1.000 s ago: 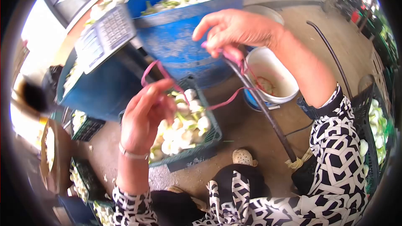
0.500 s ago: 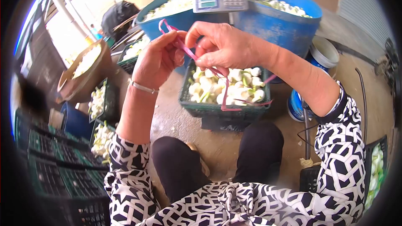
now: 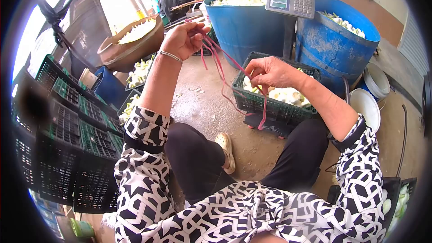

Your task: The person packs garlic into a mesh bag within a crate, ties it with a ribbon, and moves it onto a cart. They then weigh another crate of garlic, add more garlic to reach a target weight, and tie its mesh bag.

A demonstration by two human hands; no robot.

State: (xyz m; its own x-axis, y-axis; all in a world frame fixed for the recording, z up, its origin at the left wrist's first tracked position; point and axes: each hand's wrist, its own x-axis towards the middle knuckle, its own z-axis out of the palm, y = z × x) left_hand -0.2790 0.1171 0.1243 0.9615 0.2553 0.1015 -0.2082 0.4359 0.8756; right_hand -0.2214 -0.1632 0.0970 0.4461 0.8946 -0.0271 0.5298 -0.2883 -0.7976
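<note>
Pink string (image 3: 223, 69) runs between my two hands, with loose lengths hanging below it. My left hand (image 3: 184, 40), raised at the upper middle, is closed on the string. Lower and to the right, my right hand (image 3: 271, 73) pinches another part of it, just above a green crate (image 3: 252, 103). White bulbs (image 3: 288, 95) with green stems lie in that crate, partly hidden behind my right hand.
Two large blue tubs (image 3: 252, 27) (image 3: 335, 47) of bulbs stand behind, with a scale (image 3: 290, 2) between them. Stacked dark crates (image 3: 67, 139) are on the left, near a brown basin (image 3: 130, 47). White buckets (image 3: 365, 108) stand at right.
My hands have moved apart, the right one down and to the right, and the string is now stretched between them. The view has swung left, so the crate and tubs appear farther right.
</note>
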